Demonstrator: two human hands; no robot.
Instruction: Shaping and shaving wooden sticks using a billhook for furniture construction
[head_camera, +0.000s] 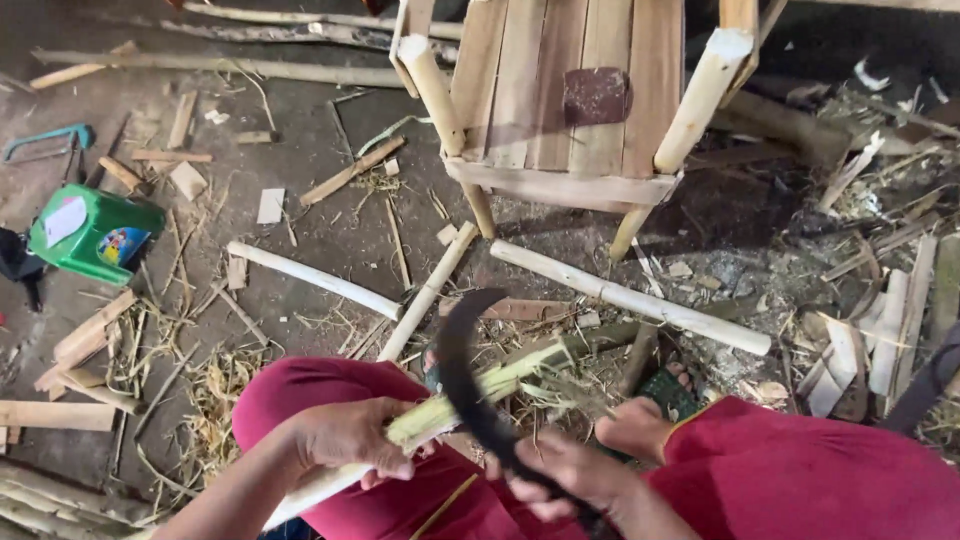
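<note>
Dirt floor (330, 160) littered with shavings, offcuts, peeled poles; wooden chair (565, 100) ahead, green plastic stool (95, 232) at left. Left hand (345, 440) clamped round green stalk (470, 395), which lies across lap, far end over floor. Right hand (565, 475) closed on handle of curved dark blade (465, 375), edge resting on stalk. Advice: hold stalk firm, stroke away from body, shave thin, keep gripping fingers behind edge.
</note>
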